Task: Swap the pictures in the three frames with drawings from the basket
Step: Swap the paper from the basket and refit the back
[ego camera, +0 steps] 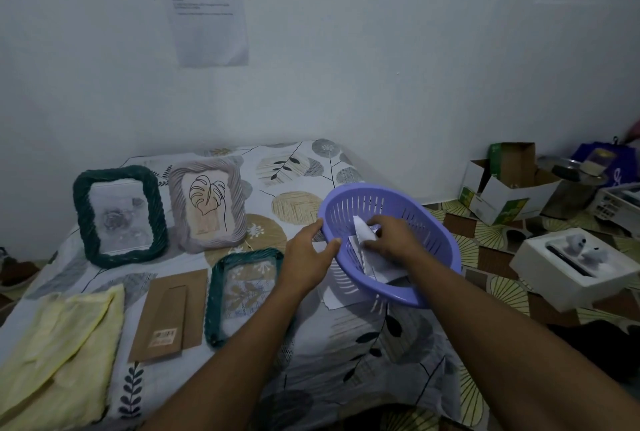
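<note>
Both forearms (pixel 242 344) are reaching forward over the leaf-print sheet (pixel 363 354). The left hand (pixel 308 257) is gripping the near rim of the purple basket (pixel 440 240), thumb hooked inside; the basket is sitting tilted, its opening facing the camera. The right hand (pixel 391 240) is lying inside it, fingers curling round the white drawings (pixel 359 224). The green frame (pixel 80 208) and pale frame (pixel 239 202) are standing upright at left; the flat frame (pixel 211 306) is lying beside the left wrist.
</note>
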### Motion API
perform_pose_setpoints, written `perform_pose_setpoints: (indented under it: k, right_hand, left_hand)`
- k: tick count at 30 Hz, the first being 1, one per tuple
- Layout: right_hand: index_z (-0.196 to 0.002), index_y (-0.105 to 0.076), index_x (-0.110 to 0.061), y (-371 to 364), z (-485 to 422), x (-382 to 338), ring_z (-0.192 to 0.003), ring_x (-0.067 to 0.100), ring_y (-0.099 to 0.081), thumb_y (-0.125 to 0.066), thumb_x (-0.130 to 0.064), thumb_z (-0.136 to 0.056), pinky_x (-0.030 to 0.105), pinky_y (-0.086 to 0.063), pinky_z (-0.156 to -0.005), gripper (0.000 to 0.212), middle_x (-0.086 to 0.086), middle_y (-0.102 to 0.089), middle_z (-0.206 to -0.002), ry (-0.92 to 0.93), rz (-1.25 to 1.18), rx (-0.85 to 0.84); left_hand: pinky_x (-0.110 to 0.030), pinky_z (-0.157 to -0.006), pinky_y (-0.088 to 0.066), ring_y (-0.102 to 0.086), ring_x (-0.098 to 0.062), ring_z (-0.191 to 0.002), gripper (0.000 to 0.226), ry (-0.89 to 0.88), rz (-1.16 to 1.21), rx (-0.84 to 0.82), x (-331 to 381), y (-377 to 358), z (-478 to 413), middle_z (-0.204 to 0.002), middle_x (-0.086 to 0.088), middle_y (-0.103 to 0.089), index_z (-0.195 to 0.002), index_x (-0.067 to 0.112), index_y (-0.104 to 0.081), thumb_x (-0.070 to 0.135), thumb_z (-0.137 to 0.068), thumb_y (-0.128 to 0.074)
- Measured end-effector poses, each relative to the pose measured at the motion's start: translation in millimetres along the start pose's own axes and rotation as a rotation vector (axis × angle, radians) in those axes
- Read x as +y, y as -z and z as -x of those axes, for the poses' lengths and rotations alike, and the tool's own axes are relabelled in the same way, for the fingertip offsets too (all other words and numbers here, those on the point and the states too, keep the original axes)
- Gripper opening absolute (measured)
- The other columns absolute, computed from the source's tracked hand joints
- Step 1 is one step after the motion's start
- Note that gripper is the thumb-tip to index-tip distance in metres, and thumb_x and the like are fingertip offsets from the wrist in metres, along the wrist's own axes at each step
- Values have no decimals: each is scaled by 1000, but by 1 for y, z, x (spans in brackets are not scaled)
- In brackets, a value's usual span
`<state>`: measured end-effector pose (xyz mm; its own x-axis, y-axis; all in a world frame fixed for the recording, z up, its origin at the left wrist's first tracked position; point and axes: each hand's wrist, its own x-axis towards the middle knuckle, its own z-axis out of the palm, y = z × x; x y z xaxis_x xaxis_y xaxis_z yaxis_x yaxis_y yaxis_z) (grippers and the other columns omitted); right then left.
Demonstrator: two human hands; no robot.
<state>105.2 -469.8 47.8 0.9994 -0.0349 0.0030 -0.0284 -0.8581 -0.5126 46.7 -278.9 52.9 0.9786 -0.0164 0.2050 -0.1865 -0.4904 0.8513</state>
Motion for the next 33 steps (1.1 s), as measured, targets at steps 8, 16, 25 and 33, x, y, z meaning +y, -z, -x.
perform_pose_setpoints:
  k: [8, 16, 25, 33]
  right_hand:
    - [-133, -53, -29, 2, 2, 0, -105, 30, -61, -75, -36, -80, 38, -50, -91, 57, 11, -67, -114, 5, -79, -12]
    - [-123, -64, -28, 4, 7, -5, -117, 26, -57, -62, -32, -90, 35, -44, -99, 34, 4, -62, -131, 82, -17, -13]
    - [-131, -40, -22, 12, 13, -13, -101, 38, -58, -64, -15, -83, 40, -49, -79, 54, 18, -58, -111, 41, -91, 115]
    - [-111, -64, -3, 46, 17, -34, -86, 28, -59, -62, -19, -90, 32, -43, -73, 27, 14, -67, -102, -108, -580, 248]
  left_hand:
    - [-27, -102, -35, -44, -20, -131, 62, 0, 4, -1, -1, 1, 0, -145, -6, -46, -142, 10, -43, 35, -89, -64]
    - [-35, -107, -35, -43, -21, -132, 63, -1, -6, -9, -1, 1, 0, -147, -6, -44, -143, 12, -41, 37, -89, -63]
    - [-40, -107, -40, -48, -19, -127, 63, -2, 19, -13, -5, 0, -3, -142, -4, -50, -142, 13, -44, 39, -88, -65]
    - [-36, -100, -42, -49, -20, -121, 50, 24, 40, 79, 2, 6, -6, -135, -3, -52, -134, 14, -51, 39, -91, -59]
